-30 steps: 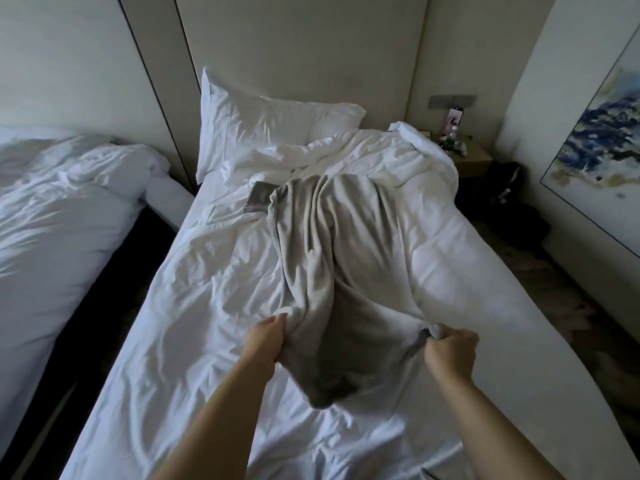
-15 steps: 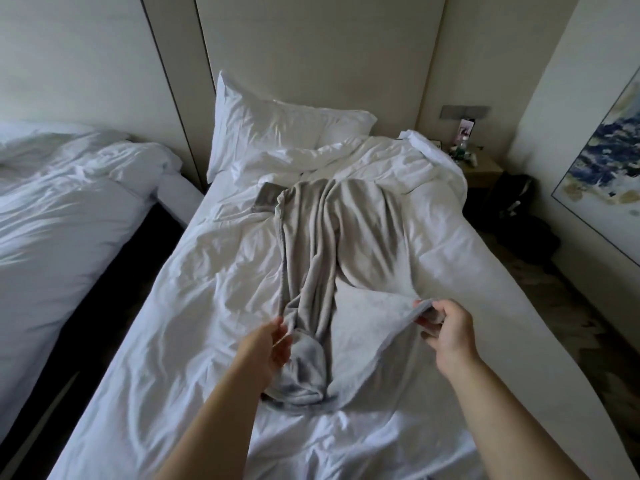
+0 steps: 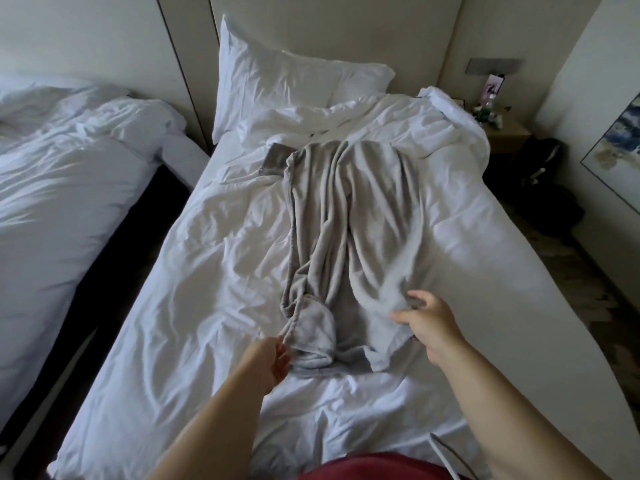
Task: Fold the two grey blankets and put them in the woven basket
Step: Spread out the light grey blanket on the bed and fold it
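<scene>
A light grey blanket (image 3: 349,216) lies rumpled lengthwise on the white bed (image 3: 214,306), its near end bunched into a roll. My left hand (image 3: 272,358) pinches the blanket's hem at the near left corner. Over the near right corner, my right hand (image 3: 427,322) has its fingers spread and touches the fabric. A darker grey piece of cloth (image 3: 273,159) peeks out from under the blanket's far left corner; whether it is the second blanket I cannot tell. No woven basket is in view.
A white pillow (image 3: 287,81) leans on the headboard and a crumpled duvet (image 3: 433,123) lies at the far right. A second bed (image 3: 69,174) stands left across a dark gap. A nightstand (image 3: 502,133) and dark bags (image 3: 543,188) are at the right.
The blanket was lowered from a lifted spread onto the bed. My right hand let go of the edge it held and opened; my left hand moved nearer and keeps the hem.
</scene>
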A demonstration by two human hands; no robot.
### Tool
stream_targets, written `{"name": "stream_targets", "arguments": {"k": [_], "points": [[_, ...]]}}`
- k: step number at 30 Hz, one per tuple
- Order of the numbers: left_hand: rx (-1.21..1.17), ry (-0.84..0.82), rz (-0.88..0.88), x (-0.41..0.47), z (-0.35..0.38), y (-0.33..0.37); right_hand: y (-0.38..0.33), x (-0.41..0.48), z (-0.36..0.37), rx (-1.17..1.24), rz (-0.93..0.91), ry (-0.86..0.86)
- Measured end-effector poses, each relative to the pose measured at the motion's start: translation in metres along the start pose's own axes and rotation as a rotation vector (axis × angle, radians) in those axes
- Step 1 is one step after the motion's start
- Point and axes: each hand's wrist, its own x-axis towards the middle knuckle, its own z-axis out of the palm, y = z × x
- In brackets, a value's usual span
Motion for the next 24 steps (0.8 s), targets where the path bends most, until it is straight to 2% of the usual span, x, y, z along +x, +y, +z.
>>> {"name": "stream_targets", "arguments": {"k": [4,10,14,20,24], "points": [[0.059,0.034,-0.065,0.022,-0.005,-0.021,0.019,0.000,0.014,-0.075,0.059,0.018],[0.201,0.075,-0.139,0.068,0.000,-0.041,0.030,-0.005,0.027,0.024,-0.062,-0.035],[0.172,0.091,-0.119,0.099,0.013,-0.043,0.045,-0.006,0.033,0.166,0.071,-0.087],[0.105,0.114,-0.044,0.166,0.033,-0.040,0.087,0.009,0.020,0.332,0.198,-0.043],[0.002,0.164,-0.139,0.192,0.045,-0.032,0.113,0.018,0.015,0.426,0.273,-0.048]]}}
